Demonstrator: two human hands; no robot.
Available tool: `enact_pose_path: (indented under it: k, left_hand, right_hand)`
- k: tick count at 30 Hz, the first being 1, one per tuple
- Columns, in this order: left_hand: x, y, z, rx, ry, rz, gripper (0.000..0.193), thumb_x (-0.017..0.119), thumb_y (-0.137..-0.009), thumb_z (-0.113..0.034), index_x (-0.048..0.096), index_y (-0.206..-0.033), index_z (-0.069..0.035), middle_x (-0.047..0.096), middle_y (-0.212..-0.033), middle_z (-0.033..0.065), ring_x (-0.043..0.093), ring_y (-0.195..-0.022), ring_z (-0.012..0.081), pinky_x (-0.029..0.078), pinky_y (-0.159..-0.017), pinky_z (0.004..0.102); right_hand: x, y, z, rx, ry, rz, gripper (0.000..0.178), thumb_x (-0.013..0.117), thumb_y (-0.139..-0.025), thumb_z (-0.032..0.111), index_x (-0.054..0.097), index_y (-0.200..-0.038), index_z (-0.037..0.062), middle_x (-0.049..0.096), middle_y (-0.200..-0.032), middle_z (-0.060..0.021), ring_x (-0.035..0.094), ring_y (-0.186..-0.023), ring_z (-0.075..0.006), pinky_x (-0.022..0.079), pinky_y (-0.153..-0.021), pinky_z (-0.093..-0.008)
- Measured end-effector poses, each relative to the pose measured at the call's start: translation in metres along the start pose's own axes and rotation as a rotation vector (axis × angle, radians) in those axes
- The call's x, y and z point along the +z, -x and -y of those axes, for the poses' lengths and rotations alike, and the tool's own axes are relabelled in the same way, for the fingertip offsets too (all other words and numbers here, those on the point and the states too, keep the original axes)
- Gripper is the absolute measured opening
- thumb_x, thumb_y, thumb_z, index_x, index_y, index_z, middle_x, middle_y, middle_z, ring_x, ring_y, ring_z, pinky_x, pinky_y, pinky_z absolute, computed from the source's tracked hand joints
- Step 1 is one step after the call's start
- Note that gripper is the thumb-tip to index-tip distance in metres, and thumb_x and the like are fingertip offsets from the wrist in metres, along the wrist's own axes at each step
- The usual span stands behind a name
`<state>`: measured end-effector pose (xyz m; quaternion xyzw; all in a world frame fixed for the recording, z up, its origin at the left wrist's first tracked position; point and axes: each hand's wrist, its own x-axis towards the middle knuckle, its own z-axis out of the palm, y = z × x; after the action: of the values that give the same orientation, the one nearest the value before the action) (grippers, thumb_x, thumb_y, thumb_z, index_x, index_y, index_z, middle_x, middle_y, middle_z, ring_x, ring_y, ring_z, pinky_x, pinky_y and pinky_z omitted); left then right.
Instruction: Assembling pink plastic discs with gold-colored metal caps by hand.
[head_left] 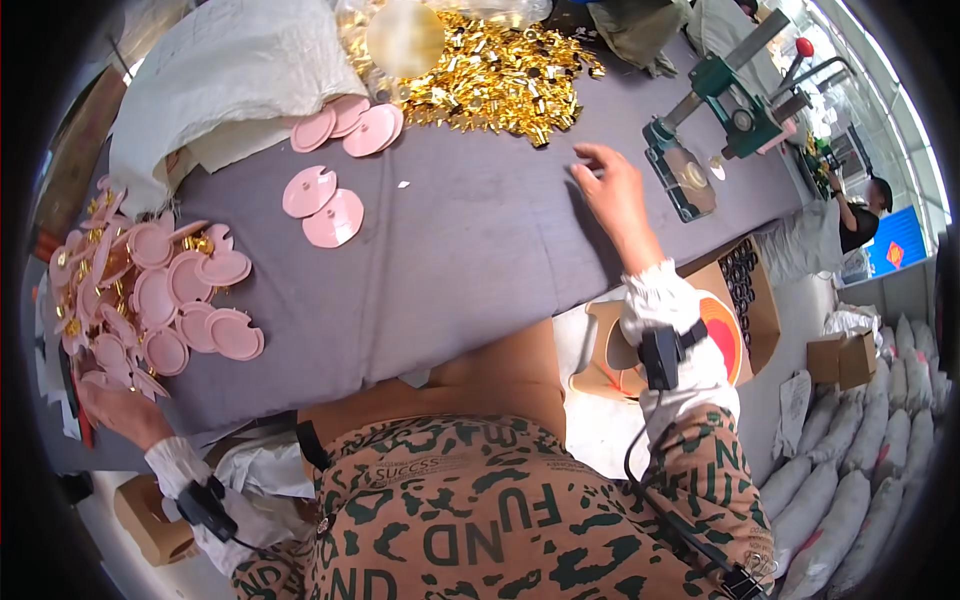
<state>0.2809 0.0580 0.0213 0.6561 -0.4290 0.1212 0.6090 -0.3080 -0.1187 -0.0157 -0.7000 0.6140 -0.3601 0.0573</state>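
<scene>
Reaching with left hand [125, 415] to the near edge of the piled pink discs [155, 298], its grip too hidden to tell; holding right hand [612, 190] loosely curled, empty, over the surface [450, 260], with green press [740, 120] just rightward, gold pieces [500, 80] ahead and leftward.
</scene>
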Motion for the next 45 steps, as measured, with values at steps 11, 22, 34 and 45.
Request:
enact_pose_path:
  k: [11, 22, 34, 45]
  left_hand:
    - [0.116, 0.098, -0.147, -0.805, 1.234, 0.423, 0.056, 0.033, -0.104, -0.047, 0.049, -0.128, 0.0, 0.054, -0.13, 0.0184, 0.051, -0.123, 0.0341, 0.038, -0.109, 0.0424]
    - [0.163, 0.157, -0.201, -1.425, 1.5, 0.829, 0.053, 0.033, -0.103, -0.051, 0.046, -0.122, -0.004, 0.06, -0.116, 0.0139, 0.059, -0.105, 0.0236, 0.046, -0.093, 0.0367]
    - [0.148, 0.173, -0.194, -1.317, 1.317, 0.72, 0.057, 0.028, -0.103, -0.051, 0.045, -0.125, -0.002, 0.054, -0.126, 0.0162, 0.056, -0.113, 0.0252, 0.044, -0.101, 0.0385]
    - [0.136, 0.157, -0.193, -1.088, 1.171, 0.918, 0.065, 0.027, -0.103, -0.054, 0.042, -0.13, 0.003, 0.054, -0.124, 0.0154, 0.056, -0.109, 0.021, 0.044, -0.098, 0.0345]
  right_hand:
    - [0.04, -0.034, -0.007, 0.041, -0.027, 0.014, 0.016, 0.075, -0.075, 0.015, 0.064, -0.082, 0.0042, 0.065, -0.088, -0.0154, 0.064, -0.082, -0.0314, 0.05, -0.075, -0.0403]
    - [0.03, 0.085, 0.143, -0.103, -0.97, 0.065, 0.016, 0.073, -0.079, -0.003, 0.071, -0.094, 0.0008, 0.065, -0.114, -0.0126, 0.065, -0.099, -0.019, 0.052, -0.086, -0.0294]
    - [0.049, 0.107, 0.158, -0.34, -0.638, 0.104, 0.021, 0.078, -0.074, 0.0, 0.069, -0.093, 0.0042, 0.069, -0.107, -0.0134, 0.069, -0.094, -0.025, 0.055, -0.077, -0.0304]
    - [0.03, 0.105, 0.161, -0.526, -0.546, 0.202, 0.018, 0.074, -0.077, -0.001, 0.064, -0.091, 0.0003, 0.065, -0.101, -0.0125, 0.065, -0.087, -0.0288, 0.053, -0.074, -0.0344]
